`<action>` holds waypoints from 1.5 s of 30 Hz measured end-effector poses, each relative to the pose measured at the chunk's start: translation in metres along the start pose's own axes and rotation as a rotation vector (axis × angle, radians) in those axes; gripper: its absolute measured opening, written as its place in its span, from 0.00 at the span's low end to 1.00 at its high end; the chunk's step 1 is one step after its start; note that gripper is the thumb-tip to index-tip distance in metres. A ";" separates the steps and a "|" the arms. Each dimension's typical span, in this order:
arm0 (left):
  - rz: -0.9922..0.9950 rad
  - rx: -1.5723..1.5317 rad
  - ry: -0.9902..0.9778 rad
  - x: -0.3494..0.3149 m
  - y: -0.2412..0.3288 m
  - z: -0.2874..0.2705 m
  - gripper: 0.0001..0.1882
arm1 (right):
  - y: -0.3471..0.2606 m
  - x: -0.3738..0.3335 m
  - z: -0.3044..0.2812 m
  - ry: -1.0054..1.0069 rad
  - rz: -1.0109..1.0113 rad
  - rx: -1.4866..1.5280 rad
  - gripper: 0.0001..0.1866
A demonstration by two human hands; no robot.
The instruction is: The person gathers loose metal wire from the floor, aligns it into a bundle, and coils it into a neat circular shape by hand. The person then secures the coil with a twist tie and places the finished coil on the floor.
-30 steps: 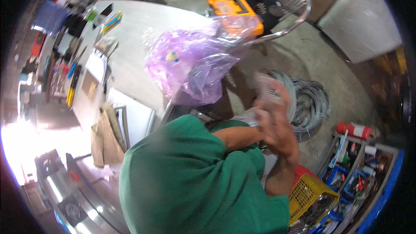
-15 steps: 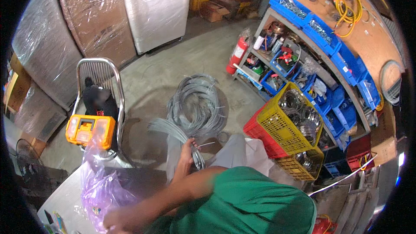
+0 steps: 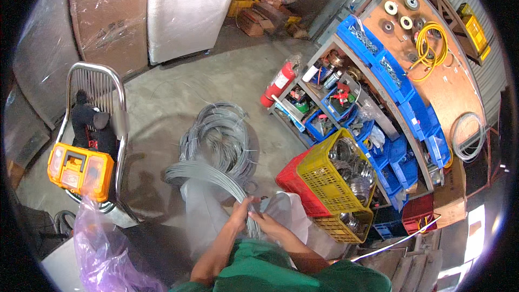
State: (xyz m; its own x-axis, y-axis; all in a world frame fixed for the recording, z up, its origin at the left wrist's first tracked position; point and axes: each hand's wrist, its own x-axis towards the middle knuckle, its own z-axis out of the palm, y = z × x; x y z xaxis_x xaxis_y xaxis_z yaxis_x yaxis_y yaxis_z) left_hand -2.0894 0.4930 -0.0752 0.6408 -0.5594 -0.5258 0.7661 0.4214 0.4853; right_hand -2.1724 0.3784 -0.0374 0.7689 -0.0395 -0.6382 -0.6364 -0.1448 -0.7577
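Observation:
A curved bundle of grey metal wire (image 3: pixel 211 176) runs from near the floor up to my lap. My left hand (image 3: pixel 240 214) is closed around its near end. Against the same end, my right hand (image 3: pixel 268 225) rests with its fingers bent in; whatever they pinch is too small to make out. Beyond my knees a large coil of grey wire (image 3: pixel 195 135) lies on the concrete floor. To the left, a crumpled purple-tinted plastic bag (image 3: pixel 102 246) lies on a grey table (image 3: pixel 58 262).
An orange toolbox (image 3: pixel 81 172) sits on a metal chair (image 3: pixel 120 108) at left. On the right stand yellow crates (image 3: pixel 330 176) of coiled wire, a red crate (image 3: pixel 294 184), a fire extinguisher (image 3: pixel 278 84) and shelving with blue bins (image 3: pixel 397 84). Wrapped panels (image 3: pixel 184 16) line the back.
My right hand has come back from the plastic bag at the left to the wire bundle. My left hand still grips the bundle. The whole view has shifted and turned.

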 end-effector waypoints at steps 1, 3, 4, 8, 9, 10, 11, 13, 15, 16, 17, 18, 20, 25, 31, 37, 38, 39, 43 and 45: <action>-0.005 0.061 0.005 -0.001 0.004 0.001 0.14 | 0.002 0.002 -0.002 0.001 0.023 -0.019 0.36; -0.033 0.095 -0.014 -0.002 0.015 0.001 0.15 | -0.001 0.010 -0.009 -0.005 0.064 -0.025 0.34; -0.055 0.063 -0.037 -0.001 0.022 0.000 0.16 | -0.003 0.016 -0.013 -0.013 0.083 -0.014 0.34; -0.140 0.053 -0.129 0.015 0.054 -0.006 0.19 | -0.007 0.038 -0.030 -0.127 0.218 0.354 0.29; -0.157 0.078 -0.164 0.021 0.063 -0.009 0.20 | -0.005 0.043 -0.035 -0.086 0.194 0.339 0.26; -0.132 0.049 -0.159 0.027 0.071 -0.012 0.19 | -0.003 0.048 -0.041 -0.062 0.186 0.320 0.24; -0.110 0.019 -0.155 0.032 0.078 -0.016 0.19 | 0.000 0.053 -0.049 -0.061 0.137 0.316 0.22; -0.075 -0.038 -0.147 0.042 0.089 -0.023 0.18 | 0.010 0.064 -0.057 -0.047 0.094 0.271 0.19; -0.053 -0.179 -0.130 0.048 0.097 -0.030 0.15 | 0.019 0.075 -0.061 0.085 0.236 0.032 0.20; -0.049 -0.294 -0.117 0.050 0.099 -0.034 0.13 | 0.022 0.080 -0.060 0.084 0.098 -0.198 0.22; -0.065 -0.408 -0.074 0.052 0.099 -0.036 0.12 | 0.022 0.084 -0.057 0.131 -0.021 -0.486 0.24; -0.024 -0.380 -0.085 0.054 0.099 -0.037 0.11 | 0.018 0.089 -0.055 0.103 -0.099 -0.778 0.26; 0.012 -0.303 -0.034 0.057 0.094 -0.037 0.09 | 0.003 0.093 -0.046 0.282 -0.137 -0.823 0.31; -0.020 -0.166 0.051 0.063 0.067 -0.026 0.14 | -0.044 0.076 -0.008 0.155 0.000 -0.080 0.37; -0.152 -0.149 0.012 0.050 0.044 -0.009 0.11 | -0.033 0.043 -0.008 -0.178 0.269 0.503 0.32; -0.119 0.063 -0.083 0.023 0.098 0.025 0.08 | 0.003 0.031 -0.033 -0.219 0.013 0.600 0.30; -0.078 0.018 -0.191 0.019 0.118 0.032 0.08 | 0.007 0.031 -0.038 -0.190 0.009 0.657 0.32; -0.057 -0.010 -0.242 0.010 0.139 0.036 0.08 | 0.009 0.030 -0.043 -0.211 -0.019 0.678 0.33; 0.165 0.508 -0.305 -0.055 0.190 0.069 0.11 | -0.020 0.066 -0.053 -0.585 -0.089 0.932 0.37; 0.073 0.720 -0.477 -0.096 0.184 0.092 0.14 | -0.058 0.096 -0.041 -0.562 -0.304 1.012 0.42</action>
State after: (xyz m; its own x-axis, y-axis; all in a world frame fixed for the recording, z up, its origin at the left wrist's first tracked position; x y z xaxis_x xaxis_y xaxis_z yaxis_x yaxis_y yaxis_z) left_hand -2.0140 0.5586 0.1289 0.4743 -0.8562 -0.2048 0.4021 0.0037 0.9156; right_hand -2.0590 0.3428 -0.0494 0.9219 0.3359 -0.1931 -0.3872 0.7807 -0.4905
